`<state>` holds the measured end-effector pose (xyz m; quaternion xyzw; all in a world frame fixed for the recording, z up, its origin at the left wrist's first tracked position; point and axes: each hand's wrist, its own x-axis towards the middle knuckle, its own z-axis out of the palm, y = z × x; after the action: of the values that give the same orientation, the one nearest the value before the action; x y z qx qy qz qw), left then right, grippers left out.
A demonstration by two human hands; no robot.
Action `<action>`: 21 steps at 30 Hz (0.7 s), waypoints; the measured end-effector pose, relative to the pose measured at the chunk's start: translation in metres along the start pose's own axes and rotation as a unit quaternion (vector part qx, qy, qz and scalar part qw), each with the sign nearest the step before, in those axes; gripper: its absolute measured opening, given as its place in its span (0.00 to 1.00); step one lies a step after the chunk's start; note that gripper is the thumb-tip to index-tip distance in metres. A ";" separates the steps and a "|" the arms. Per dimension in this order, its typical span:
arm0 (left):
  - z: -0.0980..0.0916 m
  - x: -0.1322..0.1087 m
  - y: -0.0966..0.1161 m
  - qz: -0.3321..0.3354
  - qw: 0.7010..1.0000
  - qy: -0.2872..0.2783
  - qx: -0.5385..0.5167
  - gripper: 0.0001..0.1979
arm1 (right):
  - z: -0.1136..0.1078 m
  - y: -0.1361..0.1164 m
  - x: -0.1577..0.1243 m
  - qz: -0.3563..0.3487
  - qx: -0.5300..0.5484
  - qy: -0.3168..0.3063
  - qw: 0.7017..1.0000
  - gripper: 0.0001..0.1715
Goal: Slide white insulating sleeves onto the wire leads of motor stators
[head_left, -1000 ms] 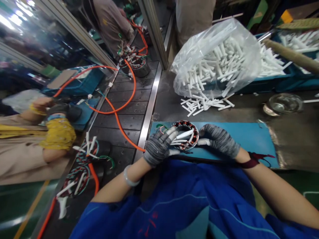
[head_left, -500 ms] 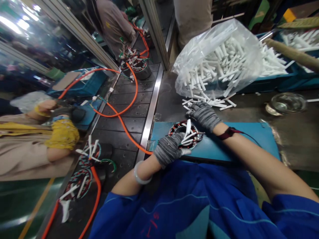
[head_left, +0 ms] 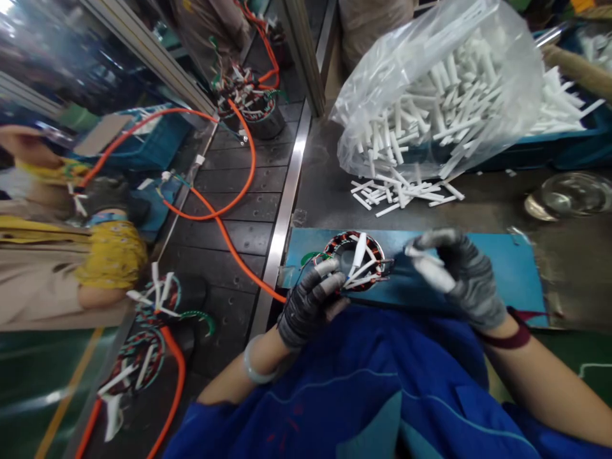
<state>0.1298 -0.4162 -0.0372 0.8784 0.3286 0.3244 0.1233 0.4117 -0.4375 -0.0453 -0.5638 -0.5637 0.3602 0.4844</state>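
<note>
On the blue mat (head_left: pixel 507 271) lies a motor stator (head_left: pixel 335 243), a ring of copper-red windings with several white sleeves (head_left: pixel 359 250) across its top. Green leads stick out at its left. My left hand (head_left: pixel 313 296), in a grey striped glove, is at the stator's near left edge, its curled fingers closed on wire leads where the sleeves meet. Apart from the stator, to its right, my right hand (head_left: pixel 459 274) is raised over the mat, blurred, thumb and forefinger pinched together. Whatever sits between those pale fingertips is hard to make out.
Loose white sleeves (head_left: pixel 406 191) lie behind the mat, before a clear plastic bag (head_left: pixel 368 102) full of them. A glass bowl (head_left: pixel 568 194) stands right. Left, a conveyor (head_left: pixel 234 236) carries more stators (head_left: pixel 138 357) and an orange hose (head_left: pixel 234 252); a co-worker's gloved hand (head_left: pixel 109 194) is beyond it.
My right hand has left the loose sleeves, coming back and right over the mat with its fingertips pinched. My left hand has shifted off the stator's middle to its near left edge.
</note>
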 end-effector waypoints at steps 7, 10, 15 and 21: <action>0.003 -0.004 -0.008 0.000 0.999 -0.028 -0.040 0.27 | 0.011 -0.002 -0.024 0.031 0.042 -0.031 0.998 0.09; 0.002 -0.008 -0.011 -0.005 0.996 -0.053 -0.065 0.29 | 0.004 0.005 -0.023 0.069 0.077 -0.079 0.991 0.12; 0.002 -0.015 -0.009 -0.035 0.994 -0.081 -0.071 0.34 | -0.004 -0.004 -0.013 0.013 0.029 -0.091 0.995 0.11; 0.002 -0.014 -0.011 -0.019 0.993 -0.092 -0.073 0.32 | 0.012 -0.024 -0.005 -0.050 -0.012 -0.176 0.983 0.15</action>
<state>0.1181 -0.4172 -0.0498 0.8868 0.3083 0.2625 0.2227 0.3929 -0.4428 -0.0260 -0.4686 -0.6719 0.4219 0.3885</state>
